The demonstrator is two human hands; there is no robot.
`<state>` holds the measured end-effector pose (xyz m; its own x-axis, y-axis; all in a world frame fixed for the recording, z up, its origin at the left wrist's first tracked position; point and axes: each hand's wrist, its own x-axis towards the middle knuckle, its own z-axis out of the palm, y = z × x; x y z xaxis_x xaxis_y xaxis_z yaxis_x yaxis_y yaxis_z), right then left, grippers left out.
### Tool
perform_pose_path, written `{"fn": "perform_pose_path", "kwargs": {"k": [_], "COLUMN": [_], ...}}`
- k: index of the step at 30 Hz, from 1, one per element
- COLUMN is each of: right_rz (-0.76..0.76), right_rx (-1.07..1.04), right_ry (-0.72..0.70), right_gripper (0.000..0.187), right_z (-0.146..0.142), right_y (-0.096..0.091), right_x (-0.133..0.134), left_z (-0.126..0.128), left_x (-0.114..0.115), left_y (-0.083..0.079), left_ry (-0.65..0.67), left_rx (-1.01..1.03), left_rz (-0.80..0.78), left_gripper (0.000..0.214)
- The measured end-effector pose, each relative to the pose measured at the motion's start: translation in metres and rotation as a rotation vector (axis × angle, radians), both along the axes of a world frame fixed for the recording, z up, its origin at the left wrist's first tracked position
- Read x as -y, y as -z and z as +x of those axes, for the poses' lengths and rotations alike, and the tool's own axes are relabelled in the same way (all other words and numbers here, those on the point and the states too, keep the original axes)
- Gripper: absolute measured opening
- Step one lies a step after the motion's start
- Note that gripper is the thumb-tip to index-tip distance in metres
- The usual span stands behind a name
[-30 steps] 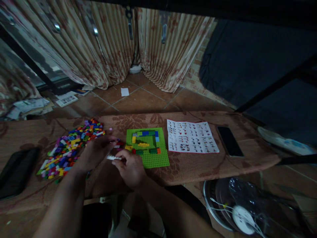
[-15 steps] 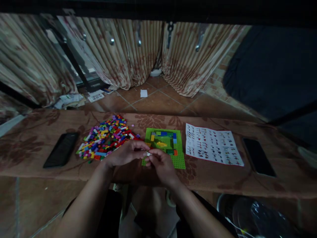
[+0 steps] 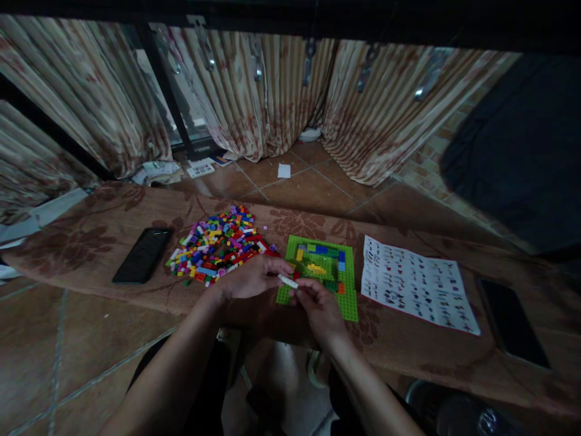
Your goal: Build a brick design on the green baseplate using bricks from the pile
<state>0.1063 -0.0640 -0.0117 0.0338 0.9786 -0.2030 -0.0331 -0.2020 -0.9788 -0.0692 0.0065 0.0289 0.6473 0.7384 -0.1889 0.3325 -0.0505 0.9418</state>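
Observation:
Between my two hands is a narrow white toy brick [image 3: 288,281], pinched at both ends. My left hand [image 3: 254,277] grips its left end with thumb and fingers. The right end is held by the fingertips of my right hand [image 3: 320,306]. Both hands are over the near left part of a green studded baseplate [image 3: 349,309]. A rough ring of blue, yellow, green and orange bricks stands on the plate, with a yellow piece [image 3: 316,269] inside it. My hands hide the ring's near left corner.
A heap of small colourful bricks [image 3: 218,242] lies left of the baseplate. Right of it is a printed instruction sheet [image 3: 417,284]. Dark phones lie at the far left [image 3: 142,255] and far right [image 3: 512,321] of the cloth-covered bench [image 3: 295,221]. Striped curtains [image 3: 272,103] hang beyond.
The view has turned, so the scene sits further right and slightly tilted. The white brick now shows lengthwise between my fingers, where before only a small white bit was visible.

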Motion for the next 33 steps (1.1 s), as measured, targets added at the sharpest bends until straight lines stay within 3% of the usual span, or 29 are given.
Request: {"fn": "perform_pose_path", "kwargs": {"k": [8,13,18,26,33], "right_rz": [0.042,0.118,0.219,0.274,0.311], "right_rx": [0.321,0.552,0.768,0.838,0.874], "right_ry": [-0.098,-0.222,-0.324,-0.377,-0.409], "right_gripper": [0.021,0.020,0.024,0.023,0.026], "right_z": [0.002,-0.004,-0.008,-0.005,-0.010], "right_y": [0.000,-0.006,-0.003,0.010,0.004], "right_x": [0.005,0.012,0.017,0.014,0.016], "left_z": [-0.009,-0.009,-0.009,-0.009,-0.005], "left_x": [-0.006,-0.009,-0.006,-0.006,-0.007], "left_y": [0.010,0.015,0.008,-0.001,0.000], "left_ry": [-0.022,-0.070,-0.171,-0.296,-0.388], "left_rx": [-0.244,-0.364,-0.488,-0.599,-0.739], "left_rz": [0.288,0.380,0.405,0.424,0.395], "left_gripper": [0.019,0.021,0.024,0.023,0.025]}}
